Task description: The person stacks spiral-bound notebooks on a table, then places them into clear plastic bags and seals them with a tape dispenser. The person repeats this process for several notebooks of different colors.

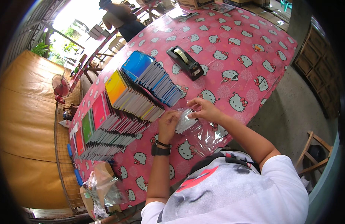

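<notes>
At the far left I see a red fan [61,87] before an orange tarp [28,130]. Next come rows of spiral notebooks [133,95], red through blue, on the pink table [224,37]. The left hand [169,122] has its fingertips pinched together on a clear plastic bag [187,125], which lies between both hands. Beyond it I make out a black tape dispenser [185,63]. The right hand [203,110] curls over the bag's upper edge; I can't tell whether its fingers grip.

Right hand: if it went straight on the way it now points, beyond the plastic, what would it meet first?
The right hand would probably meet the near end of the blue notebooks, though depth is unclear in this one view.
</notes>
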{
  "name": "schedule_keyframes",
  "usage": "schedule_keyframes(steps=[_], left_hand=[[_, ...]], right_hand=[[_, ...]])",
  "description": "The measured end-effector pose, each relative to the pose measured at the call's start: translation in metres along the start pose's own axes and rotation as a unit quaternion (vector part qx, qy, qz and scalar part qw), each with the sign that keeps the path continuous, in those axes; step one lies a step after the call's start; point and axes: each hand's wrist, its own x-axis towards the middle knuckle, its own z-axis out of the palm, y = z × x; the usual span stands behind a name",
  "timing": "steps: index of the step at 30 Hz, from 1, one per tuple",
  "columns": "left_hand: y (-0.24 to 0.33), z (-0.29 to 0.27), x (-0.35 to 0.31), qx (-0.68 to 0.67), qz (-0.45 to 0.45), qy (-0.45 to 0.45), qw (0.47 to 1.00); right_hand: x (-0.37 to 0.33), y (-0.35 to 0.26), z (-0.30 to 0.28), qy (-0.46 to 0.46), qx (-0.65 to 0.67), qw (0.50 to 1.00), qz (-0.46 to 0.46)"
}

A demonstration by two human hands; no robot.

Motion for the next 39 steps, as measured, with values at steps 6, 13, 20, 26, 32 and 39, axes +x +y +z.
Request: schedule_keyframes(steps=[6, 13, 20, 26, 32, 39], left_hand=[[-0.01, 0.006, -0.008, -0.21, -0.032, 0.122, 0.97], [-0.032, 0.007, -0.026, -0.129, -0.135, 0.054, 0.981], [-0.013, 0.004, -0.017, -0.149, -0.106, -0.007, 0.983], [-0.014, 0.0, -0.015, -0.151, -0.109, -0.019, 0.982], [-0.02, -0.003, -0.003, -0.044, -0.033, -0.054, 0.997], [-0.008, -0.008, 0.005, 0.008, 0.064, 0.01, 0.998]], right_hand=[[0.005, -0.016, 0.002, 0.031, -0.138, 0.977, -0.157], [0.059, -0.067, 0.006, -0.042, -0.214, 0.957, -0.192], [0.06, -0.065, -0.012, -0.209, -0.333, 0.919, -0.037], [0.06, -0.076, 0.01, -0.116, -0.018, 0.985, -0.128], [0.059, -0.089, 0.014, -0.145, -0.372, 0.901, -0.171], [0.046, -0.102, 0.0, -0.072, -0.126, 0.978, -0.15]])
